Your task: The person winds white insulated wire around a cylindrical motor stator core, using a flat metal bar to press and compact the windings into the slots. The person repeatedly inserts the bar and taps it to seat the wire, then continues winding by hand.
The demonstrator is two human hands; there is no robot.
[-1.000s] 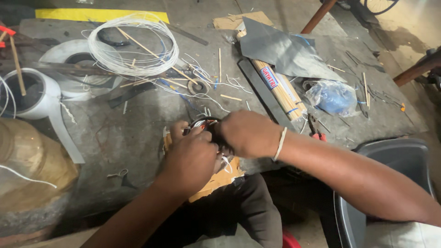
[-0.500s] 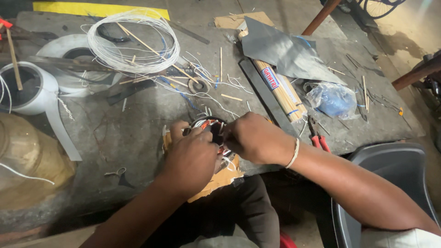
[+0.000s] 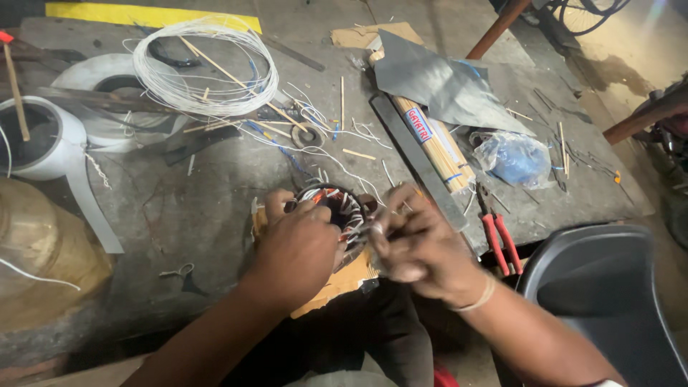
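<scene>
Your left hand point(image 3: 297, 251) wraps over the near rim of the round wound coil point(image 3: 342, 209), fingers curled shut on it, which steadies it at the front edge of the counter point(image 3: 201, 208), on a scrap of orange-brown card point(image 3: 337, 281) that juts past the edge over your lap. Your right hand point(image 3: 423, 247) sits just beside the coil's right side, fingers pinched together on what looks like thin wire coming off the winding, though the wire itself is too fine to be sure of. Red-handled pliers point(image 3: 500, 240) lie close by your right wrist, within easy reach. Further back, a long clear packet of pale sticks point(image 3: 436, 147) with a small blue-and-red label lies slantwise under a grey sheet point(image 3: 444, 82); a crumpled blue plastic bag point(image 3: 516, 158) sits to its right, and a loose hank of white wire point(image 3: 204, 64) rests at the far left.
</scene>
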